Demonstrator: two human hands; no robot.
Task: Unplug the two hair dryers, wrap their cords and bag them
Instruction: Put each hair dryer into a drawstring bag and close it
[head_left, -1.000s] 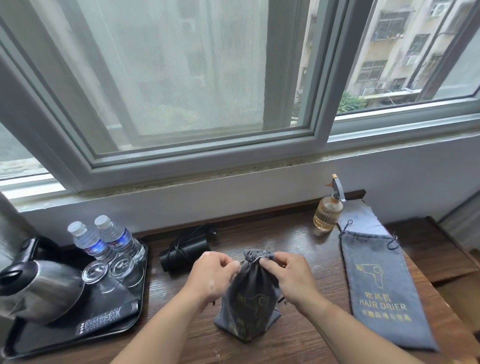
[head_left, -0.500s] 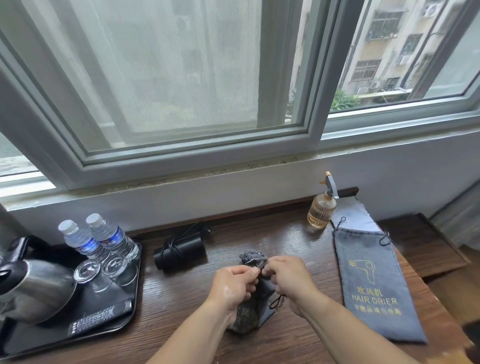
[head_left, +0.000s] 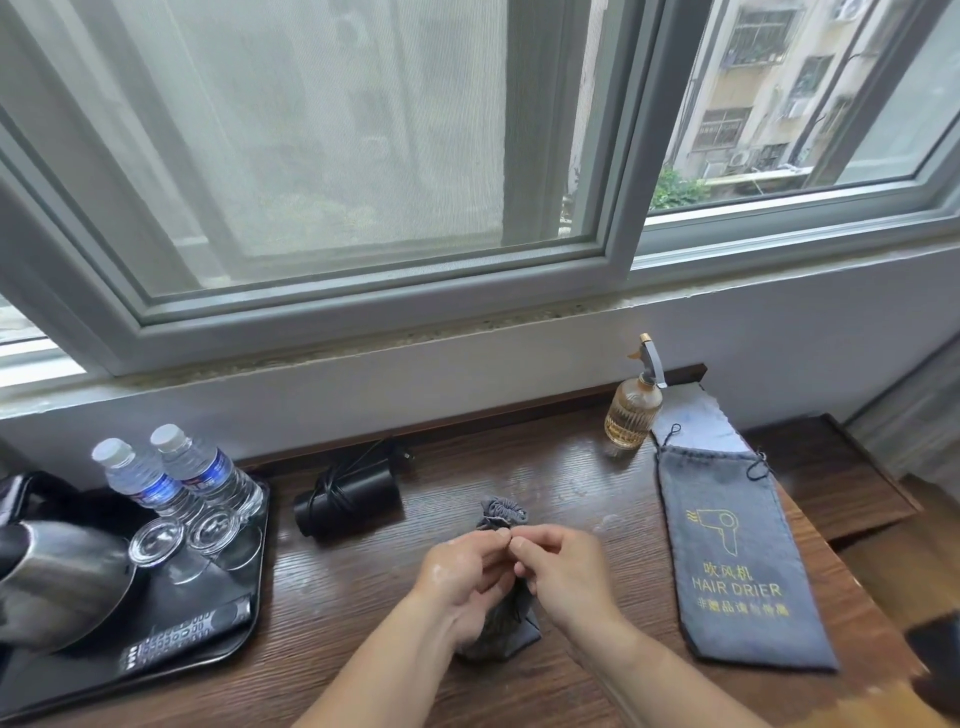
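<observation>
A filled grey drawstring bag (head_left: 501, 621) stands on the wooden table (head_left: 363, 597), its neck gathered tight at the top. My left hand (head_left: 460, 577) and my right hand (head_left: 558, 569) meet in front of that neck, each pinching the thin drawstring between fingertips. A black hair dryer (head_left: 349, 498) with its cord wrapped round it lies behind and to the left. A second grey bag (head_left: 727, 561), printed HAIR DRIER, lies flat on the right.
A black tray (head_left: 244, 618) at the left carries a steel kettle (head_left: 57, 577), two water bottles (head_left: 176, 475), two upturned glasses (head_left: 182, 532) and a remote (head_left: 176, 631). An amber spray bottle (head_left: 634, 410) stands at the back by the wall. The window sill runs behind.
The bag's neck has been drawn shut and my hands have come together at the drawstring, lower and nearer to me. The view has shifted slightly.
</observation>
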